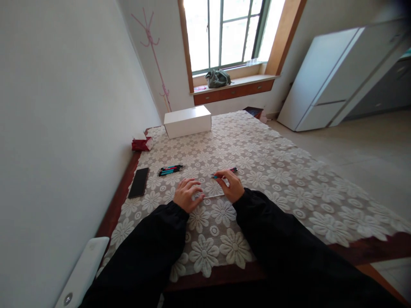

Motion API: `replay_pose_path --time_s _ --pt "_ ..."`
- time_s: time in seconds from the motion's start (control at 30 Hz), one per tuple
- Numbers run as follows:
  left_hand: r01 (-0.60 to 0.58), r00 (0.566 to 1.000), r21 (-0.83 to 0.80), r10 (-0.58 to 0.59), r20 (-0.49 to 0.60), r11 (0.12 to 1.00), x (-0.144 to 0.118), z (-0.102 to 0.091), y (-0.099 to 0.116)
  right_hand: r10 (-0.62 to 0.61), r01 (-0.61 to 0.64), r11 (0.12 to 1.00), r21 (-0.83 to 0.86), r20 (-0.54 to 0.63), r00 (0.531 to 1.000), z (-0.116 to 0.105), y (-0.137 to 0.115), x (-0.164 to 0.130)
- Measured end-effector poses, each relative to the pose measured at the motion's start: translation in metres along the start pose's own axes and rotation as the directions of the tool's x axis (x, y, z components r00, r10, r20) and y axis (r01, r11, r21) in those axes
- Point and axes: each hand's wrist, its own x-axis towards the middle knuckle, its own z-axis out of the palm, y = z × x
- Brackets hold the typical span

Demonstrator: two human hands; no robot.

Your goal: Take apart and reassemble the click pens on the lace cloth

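My left hand rests on the lace tablecloth with its fingers apart and bent. Its thumb tip is by the left end of a thin white rod. The rod lies across the cloth between both hands, and its right end meets my right hand. My right hand is closed in a pinch on a small blue piece; most of it is hidden by the fingers. Just behind that hand lie dark pens, partly covered. Several blue, black and red pens lie side by side beyond my left hand.
A black phone lies at the table's left edge, near a red packet. Toward the far end stands a white box. The flowered tablecloth covers the table, with a wall close on the left.
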Motion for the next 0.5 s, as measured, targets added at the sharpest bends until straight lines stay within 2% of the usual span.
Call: replay_pose_path --time_s 0.07,0.13,0.2,0.27,0.33,0.37,0.4,0.5 --pt "0.1 0.992 0.041 -0.096 -0.083 0.994 0.003 -0.017 -0.019 -0.012 0.012 1.0 -0.021 0.0 1.0 0.001 0.005 -0.001" --pt "0.279 0.952 0.12 -0.258 -0.165 0.953 0.004 -0.04 -0.05 -0.022 0.022 0.999 -0.033 0.001 1.0 0.002 0.009 -0.001" --pt "0.504 0.858 0.221 -0.455 -0.237 0.835 -0.002 -0.062 -0.085 -0.03 0.03 0.999 -0.042 0.007 1.0 0.002 0.012 -0.002" --pt "0.677 0.736 0.272 -0.613 -0.288 0.684 -0.011 -0.077 -0.116 -0.032 0.033 0.998 -0.049 0.014 0.999 0.003 0.013 -0.003" --pt "0.793 0.608 0.272 -0.735 -0.299 0.545 -0.021 -0.082 -0.137 -0.03 0.032 0.998 -0.053 0.02 0.999 0.003 0.013 -0.003" --pt "0.823 0.564 0.271 -0.775 -0.285 0.499 -0.025 -0.082 -0.143 -0.029 0.03 0.998 -0.054 0.021 0.999 0.003 0.013 -0.003" --pt "0.84 0.534 0.276 -0.801 -0.27 0.467 -0.027 -0.08 -0.148 -0.028 0.029 0.998 -0.054 0.022 0.999 0.003 0.013 -0.004" --pt "0.865 0.478 0.3 -0.842 -0.249 0.402 -0.027 -0.077 -0.153 -0.024 0.025 0.998 -0.053 0.018 1.0 0.004 0.013 -0.003"
